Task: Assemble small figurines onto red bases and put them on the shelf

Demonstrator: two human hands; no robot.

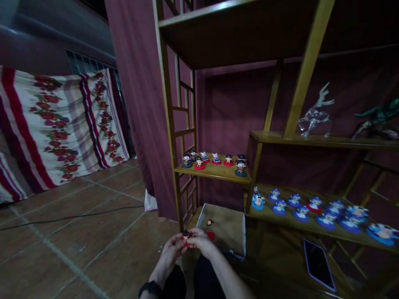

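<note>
Between my two hands, just above my knees, is a small figurine [185, 235] with dark hair and red parts. My left hand [172, 248] pinches it from the left, a dark band around that wrist. From the other side the fingers of my right hand [199, 241] close on the same figurine. Right beyond my hands lies a shallow open box [229, 220]. Inside it are a small dark-haired figure piece [210, 223] and a red round piece [210, 236], partly behind my right hand.
A wooden shelf [215, 171] holds several figurines [228, 160] on red and dark bases. Lower right, another shelf bears several blue-based figurines [279, 206]. A phone [318, 263] lies below them. Higher up stands a clear deer ornament [316, 114]. A cable [71, 216] crosses the tiled floor.
</note>
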